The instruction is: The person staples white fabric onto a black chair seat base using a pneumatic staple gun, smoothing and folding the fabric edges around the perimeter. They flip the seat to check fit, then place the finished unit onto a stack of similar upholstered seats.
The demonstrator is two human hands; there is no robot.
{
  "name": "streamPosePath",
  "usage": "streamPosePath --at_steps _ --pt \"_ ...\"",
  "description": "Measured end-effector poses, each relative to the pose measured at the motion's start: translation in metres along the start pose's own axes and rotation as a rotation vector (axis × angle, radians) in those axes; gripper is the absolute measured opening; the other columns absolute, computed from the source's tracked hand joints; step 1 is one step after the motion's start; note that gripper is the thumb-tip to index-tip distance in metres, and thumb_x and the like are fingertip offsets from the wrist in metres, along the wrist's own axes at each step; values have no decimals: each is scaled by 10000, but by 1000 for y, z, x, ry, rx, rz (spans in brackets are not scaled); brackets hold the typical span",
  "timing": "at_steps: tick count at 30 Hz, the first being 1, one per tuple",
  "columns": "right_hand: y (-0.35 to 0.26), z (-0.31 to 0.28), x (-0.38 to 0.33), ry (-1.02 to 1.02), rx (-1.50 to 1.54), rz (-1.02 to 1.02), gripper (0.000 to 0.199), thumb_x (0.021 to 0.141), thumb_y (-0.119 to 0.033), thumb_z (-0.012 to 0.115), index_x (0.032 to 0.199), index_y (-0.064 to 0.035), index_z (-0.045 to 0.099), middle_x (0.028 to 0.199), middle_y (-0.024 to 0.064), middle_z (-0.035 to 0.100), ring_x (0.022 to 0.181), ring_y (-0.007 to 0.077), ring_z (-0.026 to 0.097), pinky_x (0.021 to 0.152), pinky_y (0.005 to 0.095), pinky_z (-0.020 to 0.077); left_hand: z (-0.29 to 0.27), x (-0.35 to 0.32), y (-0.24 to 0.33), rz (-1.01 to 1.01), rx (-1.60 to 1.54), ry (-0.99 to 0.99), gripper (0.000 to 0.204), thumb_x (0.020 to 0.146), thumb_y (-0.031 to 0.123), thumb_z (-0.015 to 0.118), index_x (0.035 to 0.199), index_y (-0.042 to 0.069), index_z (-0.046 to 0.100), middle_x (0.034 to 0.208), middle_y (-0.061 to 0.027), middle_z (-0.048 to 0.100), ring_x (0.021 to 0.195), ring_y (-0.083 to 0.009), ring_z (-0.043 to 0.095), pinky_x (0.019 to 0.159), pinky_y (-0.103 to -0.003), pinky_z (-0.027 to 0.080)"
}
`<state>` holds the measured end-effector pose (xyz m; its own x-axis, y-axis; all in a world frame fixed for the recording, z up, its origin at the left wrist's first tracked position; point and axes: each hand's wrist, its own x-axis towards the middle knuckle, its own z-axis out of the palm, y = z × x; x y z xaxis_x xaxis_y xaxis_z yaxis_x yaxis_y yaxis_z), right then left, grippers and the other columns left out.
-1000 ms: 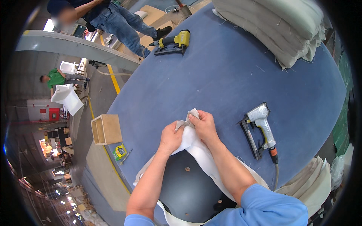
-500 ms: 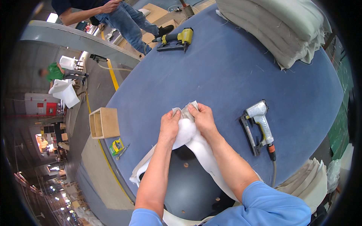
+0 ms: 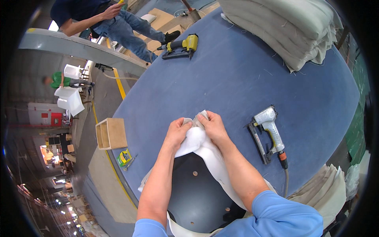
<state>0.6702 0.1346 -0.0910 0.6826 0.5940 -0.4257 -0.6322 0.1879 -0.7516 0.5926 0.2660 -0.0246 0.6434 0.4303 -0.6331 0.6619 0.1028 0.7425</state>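
Both hands meet over the far end of a dark, rounded panel [image 3: 197,189] with several drilled holes, which lies on the table. My left hand [image 3: 178,132] pinches a gathered edge of beige fabric [image 3: 196,121] between thumb and fingers. On the other side of that gather, my right hand [image 3: 213,127] pinches the same fabric. White padding [image 3: 196,139] bulges under the hands and runs along the panel's right edge. To the right of my right arm lies a silver staple gun [image 3: 270,132], its hose attached, touched by neither hand.
A blue padded table [image 3: 237,79] spreads around the panel. A yellow-black staple gun [image 3: 183,46] lies at the far edge, folded beige fabric [image 3: 284,31] at the far right. A wooden box [image 3: 114,134] and a small green-yellow box [image 3: 124,157] stand left. Another person [image 3: 106,27] stands beyond.
My hands hold the same grip on the fabric and sit slightly lower in view. The person beyond the table has raised a hand holding something yellow.
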Motion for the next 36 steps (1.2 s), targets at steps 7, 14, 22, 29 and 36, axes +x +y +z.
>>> streamPosePath --at_steps 7,14,22,29,36 --pt "-48 -9 4 -222 -348 260 224 889 -151 726 1010 36 740 885 99 728 795 161 662 693 329 524 -1 4 -9 -40 -56 23 167 1048 146 588 1099 18 682 976 -47 721 817 -126 663 735 -308 547" --pt "-32 -17 30 -293 -358 201 248 829 -139 767 1001 40 755 905 111 738 787 180 673 681 340 529 2 11 -7 -31 -73 -13 179 1060 164 580 1111 24 679 1005 -48 720 851 -135 667 764 -320 550" --pt "-41 -18 32 -338 -449 261 203 829 -91 746 994 28 741 895 105 733 782 167 675 677 332 528 -1 15 -10 -42 -64 -32 177 1059 167 579 1107 31 682 985 -40 721 834 -132 664 755 -319 547" --pt "-57 -12 25 -325 -549 249 173 763 -76 690 907 4 742 715 47 652 551 122 543 457 323 391 0 14 -9 -51 -52 -9 178 1060 169 575 1095 34 685 961 -32 719 815 -124 656 744 -317 541" --pt "-61 -4 24 -354 -629 183 197 780 -78 703 957 10 715 693 36 624 538 114 529 443 308 372 0 12 -9 -31 -29 10 170 1058 162 574 1077 33 683 940 -23 713 793 -108 644 721 -306 529"
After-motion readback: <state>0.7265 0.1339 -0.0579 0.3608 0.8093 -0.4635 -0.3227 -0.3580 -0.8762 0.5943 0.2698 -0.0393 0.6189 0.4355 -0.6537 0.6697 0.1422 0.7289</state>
